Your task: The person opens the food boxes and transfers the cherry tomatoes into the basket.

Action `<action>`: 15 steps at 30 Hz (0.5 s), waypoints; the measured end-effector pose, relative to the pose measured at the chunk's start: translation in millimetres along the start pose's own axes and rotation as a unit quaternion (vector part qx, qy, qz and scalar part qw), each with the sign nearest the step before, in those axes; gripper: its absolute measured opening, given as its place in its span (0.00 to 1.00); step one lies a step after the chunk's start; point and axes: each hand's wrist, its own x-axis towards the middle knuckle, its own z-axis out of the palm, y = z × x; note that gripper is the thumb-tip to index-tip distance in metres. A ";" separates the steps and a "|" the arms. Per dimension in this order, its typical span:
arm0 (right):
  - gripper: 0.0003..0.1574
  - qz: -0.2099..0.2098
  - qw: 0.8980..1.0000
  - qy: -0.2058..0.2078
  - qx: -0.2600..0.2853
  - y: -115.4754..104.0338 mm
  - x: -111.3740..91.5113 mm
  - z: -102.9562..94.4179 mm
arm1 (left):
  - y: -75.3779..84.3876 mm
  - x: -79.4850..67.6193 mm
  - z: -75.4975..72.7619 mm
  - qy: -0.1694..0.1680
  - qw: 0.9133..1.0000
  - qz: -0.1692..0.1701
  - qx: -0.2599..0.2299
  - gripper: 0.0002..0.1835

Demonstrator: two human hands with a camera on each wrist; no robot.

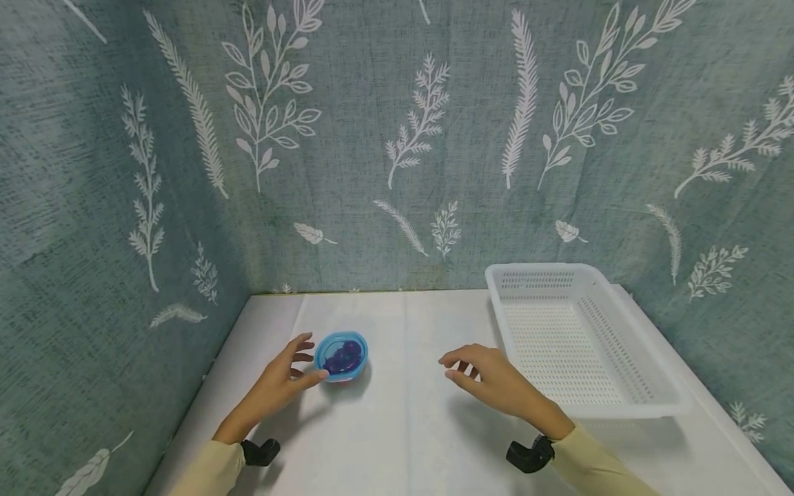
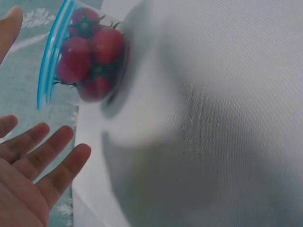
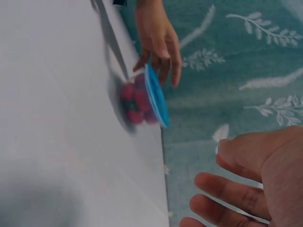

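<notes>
Blue-lidded, a clear tub (image 1: 341,356) is standing upright on the left half of the desk (image 1: 397,434). Red tomatoes (image 2: 75,61) with green stems are filling it, showing through its side in both wrist views; from above, its contents are appearing dark purple through the lid (image 2: 47,61).

The left hand (image 1: 284,377) is reaching in just beside the tub's left side, its fingers (image 2: 68,170) spreading apart and its thumb standing well off from them. In the head view the thumb tip is overlapping the near rim; whether it is touching, I cannot tell.

The right hand (image 1: 486,375) is hanging above the desk between the tub and a white basket (image 1: 561,344), well apart from the tub. Its fingers are curving loosely, with the thumb apart from them. The basket is lying along the desk's right side, its perforated walls and floor showing.

Pale yellow sleeves (image 1: 207,472) are covering both forearms, and a teal cloth (image 1: 372,138) with white sprigs is hanging behind the desk.
</notes>
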 end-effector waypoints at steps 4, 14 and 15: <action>0.12 -0.004 1.000 -0.010 0.012 -4.0 8.5 14.5 | -1.6 1.3 2.5 -0.007 1.000 0.000 -0.003 0.52; 0.12 -0.007 0.999 -0.028 0.034 -8.1 34.4 47.4 | -4.8 7.2 5.7 -0.017 1.000 -0.003 -0.009 0.55; 0.12 -0.010 0.999 -0.030 0.036 -8.1 36.9 50.9 | -5.2 7.9 6.2 -0.019 1.000 -0.005 -0.011 0.56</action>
